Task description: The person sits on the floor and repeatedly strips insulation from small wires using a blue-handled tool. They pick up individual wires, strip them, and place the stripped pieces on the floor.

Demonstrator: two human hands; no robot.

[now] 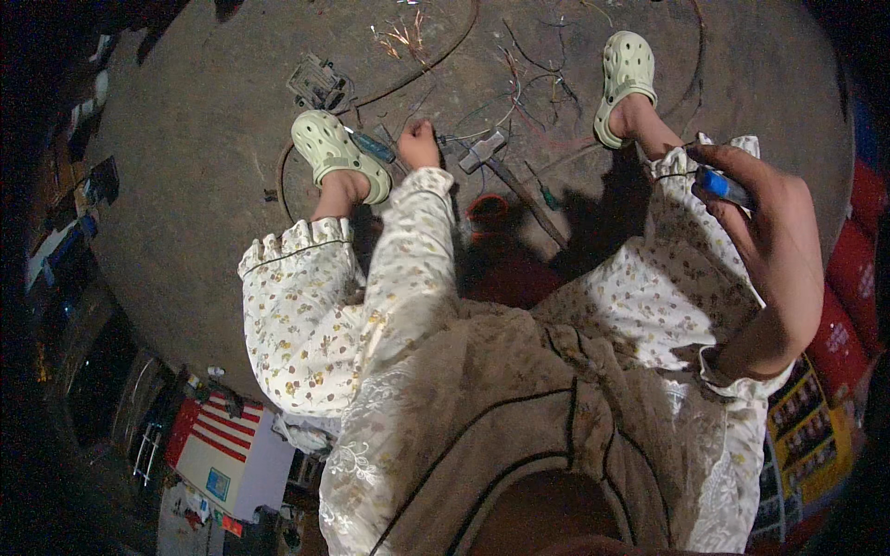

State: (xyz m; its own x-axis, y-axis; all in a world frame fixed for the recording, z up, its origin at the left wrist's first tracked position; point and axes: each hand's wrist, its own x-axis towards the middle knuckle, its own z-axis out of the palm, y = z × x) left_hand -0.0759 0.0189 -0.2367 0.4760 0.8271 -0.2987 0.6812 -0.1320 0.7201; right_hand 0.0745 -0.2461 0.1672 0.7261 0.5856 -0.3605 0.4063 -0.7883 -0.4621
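My left hand [418, 144] is low over the concrete floor, its fingers curled together; whether something thin is between them cannot be told. Just right of it lie a thin cable [480, 132] and a hammer [483, 151] with a dark handle. A tool with a teal handle [374, 146] rests between that hand and the left clog. My right hand [779, 208] is raised by the right knee, gripping a tool with a blue end [715, 183]; the rest of it is hidden in the fingers. A screwdriver with a green handle [549, 197] lies beside the hammer's handle.
Bare copper strands [407, 38], scattered wires [556, 83] and a metal-framed electrical part [314, 82] lie beyond my feet, with a dark cable [410, 80] curving past. My pale clogs [628, 66] stand either side. A striped box [222, 445] is lower left; red sacks [845, 306] are right.
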